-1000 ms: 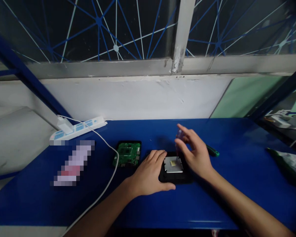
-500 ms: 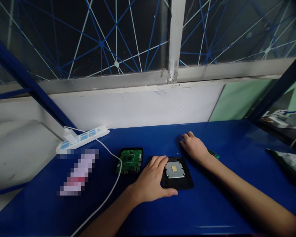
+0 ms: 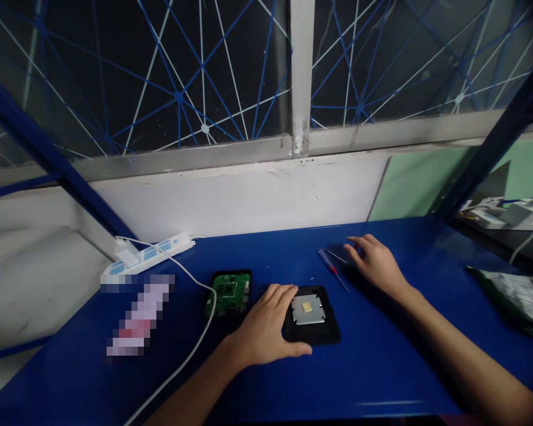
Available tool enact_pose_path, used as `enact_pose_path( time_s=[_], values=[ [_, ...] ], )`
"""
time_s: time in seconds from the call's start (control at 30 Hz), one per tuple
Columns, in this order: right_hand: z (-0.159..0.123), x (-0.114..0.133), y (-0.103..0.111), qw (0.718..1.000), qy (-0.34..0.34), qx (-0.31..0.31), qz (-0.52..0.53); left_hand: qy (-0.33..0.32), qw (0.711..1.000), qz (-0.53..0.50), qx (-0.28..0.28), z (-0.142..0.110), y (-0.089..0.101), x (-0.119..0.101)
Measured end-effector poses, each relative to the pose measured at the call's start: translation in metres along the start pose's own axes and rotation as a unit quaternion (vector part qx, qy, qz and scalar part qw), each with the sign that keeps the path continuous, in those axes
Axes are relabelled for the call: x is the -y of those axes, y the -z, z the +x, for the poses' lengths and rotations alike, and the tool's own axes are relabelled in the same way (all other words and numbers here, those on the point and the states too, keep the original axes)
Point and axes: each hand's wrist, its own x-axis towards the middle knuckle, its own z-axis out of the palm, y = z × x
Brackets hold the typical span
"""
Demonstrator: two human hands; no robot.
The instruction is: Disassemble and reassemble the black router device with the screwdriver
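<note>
My left hand (image 3: 269,325) lies on the blue table with fingers stretched and thumb wide apart, against the left side of a black square cover (image 3: 331,331). Inside that cover is a silver metal plate (image 3: 316,315) with a small yellowish pad (image 3: 307,307). Left of the hand, a green circuit board (image 3: 231,290) sits in a black case. My right hand (image 3: 377,263) is farther back with index finger and thumb apart. Near its fingertips lie a screwdriver (image 3: 328,260) with a clear purplish-red handle and a thin metal shaft (image 3: 335,255), whose other end is hidden by the hand.
A white power strip (image 3: 153,254) with a plug stands at the back left. Its white cable (image 3: 195,349) runs forward past the circuit board. A blurred-out pinkish item (image 3: 142,313) lies left. At the right edge rests a silvery bag (image 3: 510,296). The wall and window close off the back.
My right hand has moved right, uncovering the purplish-red screwdriver on the table. The green handle formerly beside my right wrist is now out of sight. My left hand stays at the cover; the view shifted slightly.
</note>
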Motion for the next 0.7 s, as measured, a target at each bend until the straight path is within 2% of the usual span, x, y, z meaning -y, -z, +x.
enact_pose_path(
  time_s=[0.13,0.33,0.57,0.7],
  values=[
    [0.004,-0.013,0.005,0.999,-0.021,-0.030,0.028,-0.002,1.000,0.010,0.014,0.002,0.000,-0.008],
    [0.005,-0.010,0.002,0.998,-0.025,-0.031,0.057,-0.012,0.999,0.018,0.027,0.007,-0.006,-0.025],
    [0.003,-0.008,0.000,0.997,-0.018,-0.025,0.076,-0.042,0.999,0.020,0.015,0.027,-0.027,-0.051],
    [0.003,-0.007,0.000,0.996,-0.018,-0.025,0.081,-0.031,0.999,0.026,-0.005,0.043,-0.040,-0.062]
  ],
)
